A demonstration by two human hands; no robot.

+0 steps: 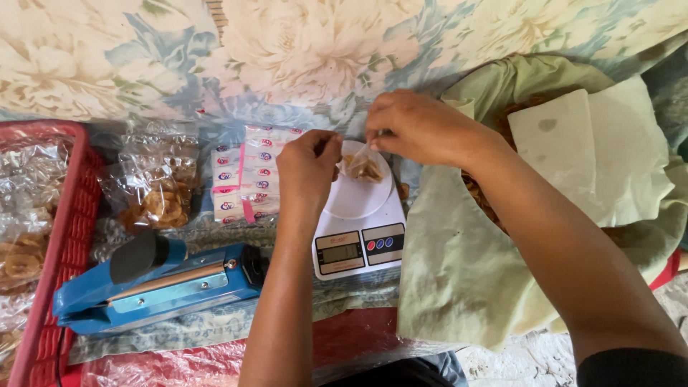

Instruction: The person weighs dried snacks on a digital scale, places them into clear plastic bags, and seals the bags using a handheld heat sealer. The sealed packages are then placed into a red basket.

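Nearest the lens, our two forearms rise from the bottom edge toward a white digital kitchen scale (358, 247) set on the flowered cloth. Both hands meet over its round platform: we pinch the mouth of a small clear bag of fried chips (362, 168), which rests on the platform. Our left hand (308, 168) closes thumb and fingers on the bag's near lip; our right hand (419, 127) is likewise closed, fingertips gripping the far lip. To do this step well, we judge it best to let the bag's full weight sit on the platform (lifting the lips would falsify the reading) and to keep the display unobstructed. A blue heat sealer (154, 287) lies left of the scale, a stack of printed labels (247, 183) behind it, filled bags in a red basket (61, 244) at far left.
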